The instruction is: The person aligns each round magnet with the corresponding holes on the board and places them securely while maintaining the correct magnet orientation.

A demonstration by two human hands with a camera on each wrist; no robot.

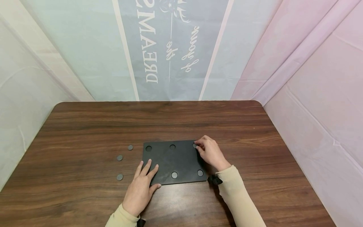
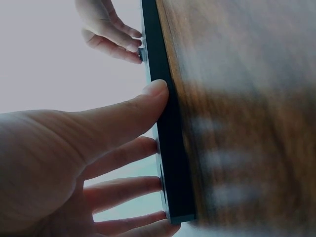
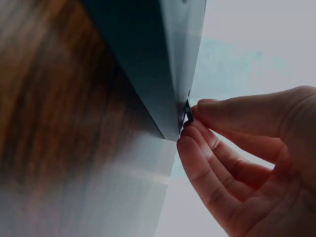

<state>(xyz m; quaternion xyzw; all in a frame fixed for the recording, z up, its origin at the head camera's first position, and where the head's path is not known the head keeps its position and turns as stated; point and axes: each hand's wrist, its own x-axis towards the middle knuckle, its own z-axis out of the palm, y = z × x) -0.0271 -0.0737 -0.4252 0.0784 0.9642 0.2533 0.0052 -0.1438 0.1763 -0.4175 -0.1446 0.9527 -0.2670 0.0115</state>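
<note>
One black board (image 1: 177,160) lies flat on the worktop (image 1: 85,126), with two discs (image 1: 174,175) sunk in its near side, one disc (image 3: 189,111) pinched by the right hand (image 1: 210,152) at its far-right corner, the left hand (image 1: 141,190) spread over its near-left corner, and, by my count, three loose discs (image 1: 119,158) off its left end.

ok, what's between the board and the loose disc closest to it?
Just a bare strip of wooden table between the loose disc and the black board; head view shows it. Left hand is outside that stretch.
</note>
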